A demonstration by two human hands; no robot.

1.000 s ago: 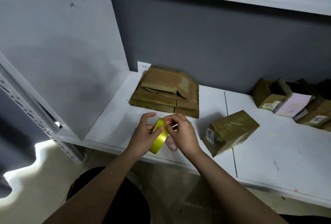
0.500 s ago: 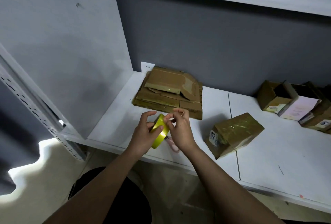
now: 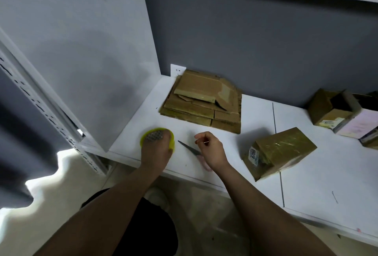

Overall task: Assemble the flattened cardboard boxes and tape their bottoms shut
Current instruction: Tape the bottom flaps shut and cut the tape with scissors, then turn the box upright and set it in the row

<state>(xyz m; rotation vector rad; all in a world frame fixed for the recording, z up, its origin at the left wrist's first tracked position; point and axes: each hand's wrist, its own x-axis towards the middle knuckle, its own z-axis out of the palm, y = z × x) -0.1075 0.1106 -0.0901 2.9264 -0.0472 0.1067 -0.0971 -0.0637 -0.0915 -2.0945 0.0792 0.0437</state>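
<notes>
A yellow tape roll (image 3: 171, 143) lies flat on the white table near its front left corner. My left hand (image 3: 156, 149) rests on top of it, fingers curled over its rim. My right hand (image 3: 211, 149) hovers just right of the roll with loosely curled fingers and holds nothing. Beneath it lie scissors (image 3: 189, 147), blade pointing left, pink handle partly hidden by the wrist. A stack of flattened cardboard boxes (image 3: 202, 102) sits at the back. An assembled, taped box (image 3: 282, 151) lies tilted to the right.
Open cardboard boxes (image 3: 331, 108) with a pink paper stand at the far right. A white side panel (image 3: 81, 51) closes the left side and a shelf runs overhead. The table's front edge (image 3: 204, 180) is close to my body.
The tape roll went from being held upright between both hands to lying flat on the table under my left hand. My right hand let go and moved right over the scissors.
</notes>
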